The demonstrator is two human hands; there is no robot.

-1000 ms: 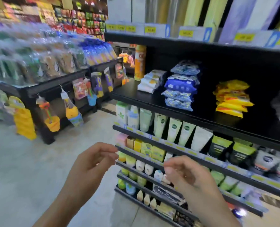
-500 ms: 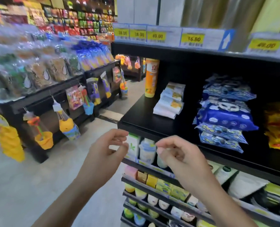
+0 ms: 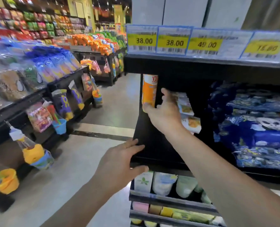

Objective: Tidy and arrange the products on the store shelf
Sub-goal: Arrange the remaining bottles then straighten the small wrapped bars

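Note:
A tall orange canister (image 3: 149,90) stands upright at the far left end of the black shelf (image 3: 154,149). My right hand (image 3: 164,112) grips its lower part, thumb on the front and fingers behind. My left hand (image 3: 121,163) rests with straight fingers on the shelf's front left corner. Behind my right hand lies a stack of white wipe packs (image 3: 187,113), partly hidden. Blue panda-print packs (image 3: 257,128) are piled to the right.
Yellow price tags (image 3: 172,40) line the shelf edge above. Lower shelves hold tubes (image 3: 163,182) and small boxes (image 3: 167,211). Across the aisle a black display (image 3: 42,95) carries bagged goods and hanging toy buckets (image 3: 32,153). Grey floor (image 3: 80,161) lies between.
My view has moved up and closer to the shelf. My right hand reached forward and took hold of the orange canister. My left hand went from loosely curled in mid-air to resting on the shelf corner.

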